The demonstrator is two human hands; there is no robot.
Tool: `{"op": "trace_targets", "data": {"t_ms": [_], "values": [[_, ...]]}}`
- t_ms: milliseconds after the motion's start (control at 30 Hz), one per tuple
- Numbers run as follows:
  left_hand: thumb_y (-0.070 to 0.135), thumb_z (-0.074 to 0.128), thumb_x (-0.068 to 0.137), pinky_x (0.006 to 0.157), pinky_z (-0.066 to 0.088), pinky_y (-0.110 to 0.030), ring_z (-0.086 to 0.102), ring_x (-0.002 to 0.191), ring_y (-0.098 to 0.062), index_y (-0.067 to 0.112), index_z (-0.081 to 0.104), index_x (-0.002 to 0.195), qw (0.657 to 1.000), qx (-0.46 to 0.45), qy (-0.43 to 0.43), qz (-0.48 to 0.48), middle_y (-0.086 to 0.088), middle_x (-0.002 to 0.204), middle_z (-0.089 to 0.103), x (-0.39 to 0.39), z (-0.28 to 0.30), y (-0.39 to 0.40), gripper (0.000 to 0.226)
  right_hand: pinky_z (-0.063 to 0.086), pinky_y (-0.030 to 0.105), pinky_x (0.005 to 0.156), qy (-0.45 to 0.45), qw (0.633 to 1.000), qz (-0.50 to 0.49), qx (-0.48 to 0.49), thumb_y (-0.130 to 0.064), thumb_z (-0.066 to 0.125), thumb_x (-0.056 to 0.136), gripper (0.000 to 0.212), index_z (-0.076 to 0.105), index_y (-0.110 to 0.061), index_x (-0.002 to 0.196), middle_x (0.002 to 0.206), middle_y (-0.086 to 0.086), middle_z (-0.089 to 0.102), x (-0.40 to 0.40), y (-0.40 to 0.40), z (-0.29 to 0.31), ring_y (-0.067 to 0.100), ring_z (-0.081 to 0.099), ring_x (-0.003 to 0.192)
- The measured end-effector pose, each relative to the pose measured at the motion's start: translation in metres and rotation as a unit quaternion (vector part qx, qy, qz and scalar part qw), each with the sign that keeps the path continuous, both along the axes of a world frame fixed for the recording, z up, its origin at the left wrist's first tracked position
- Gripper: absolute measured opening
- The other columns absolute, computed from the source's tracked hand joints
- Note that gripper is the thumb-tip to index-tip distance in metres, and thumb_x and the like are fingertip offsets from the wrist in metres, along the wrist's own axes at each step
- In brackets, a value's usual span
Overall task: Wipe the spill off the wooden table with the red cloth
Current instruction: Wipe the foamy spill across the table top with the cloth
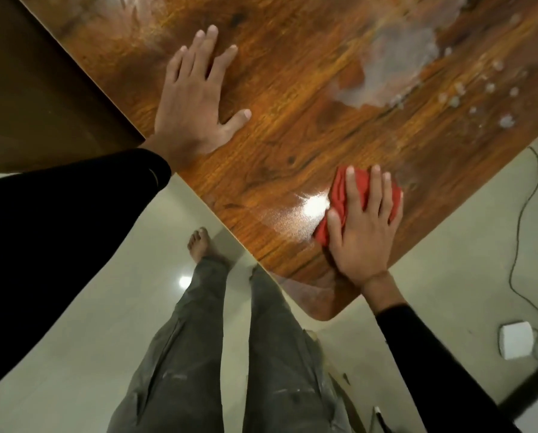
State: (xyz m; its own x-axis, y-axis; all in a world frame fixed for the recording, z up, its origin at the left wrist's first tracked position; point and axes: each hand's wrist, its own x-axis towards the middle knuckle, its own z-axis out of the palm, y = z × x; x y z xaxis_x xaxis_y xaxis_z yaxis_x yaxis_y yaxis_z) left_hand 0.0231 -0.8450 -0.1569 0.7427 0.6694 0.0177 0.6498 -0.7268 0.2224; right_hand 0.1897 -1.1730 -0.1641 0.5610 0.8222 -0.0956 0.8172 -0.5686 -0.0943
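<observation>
The right hand (pixel 363 232) is lying flat with its fingers spread, pressing down on the red cloth (pixel 342 201), which is bunched up beneath the palm and sticking out to the left and above the fingertips. The cloth is sitting on the wooden counter (pixel 280 126) close to its near corner, just inside the right edge. A bright glare is shining on the wood just left of the cloth.

The left hand (pixel 195 101) is resting palm-down on the bare wood near the left edge, fingers splayed and thumb out to the right, holding nothing. It is sitting well apart from the cloth.

The spill (pixel 398 73) is lying as a pale, cloudy patch toward the far right of the counter, with scattered droplets (pixel 480 95) trailing beside it near the right edge. The cloth is sitting apart from that patch, nearer the person.

Both arms are wearing black sleeves (pixel 74 232). Below the counter's corner, grey trousers (pixel 261 354) and a bare foot (pixel 200 245) are showing over a pale floor (pixel 74 354), where a white box (pixel 516 339) and a thin cable (pixel 520 229) are lying to the right.
</observation>
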Motion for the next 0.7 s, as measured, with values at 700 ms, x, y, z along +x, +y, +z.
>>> {"op": "trace_targets", "data": {"t_ms": [700], "values": [[0.077,0.045,0.104,0.136,0.01,-0.057,0.012,0.172,-0.038,0.021,0.028,0.173,1.0,-0.004,-0.02,-0.005,-0.016,0.185,0.014,-0.004,0.002,-0.005,0.09,0.012,0.069,0.139,0.024,1.0,0.01,-0.004,-0.071,0.035,0.112,0.082,0.024,-0.031,0.183,0.191,0.013,0.01,-0.078,-0.047,0.005,0.035,0.008,0.178]]}}
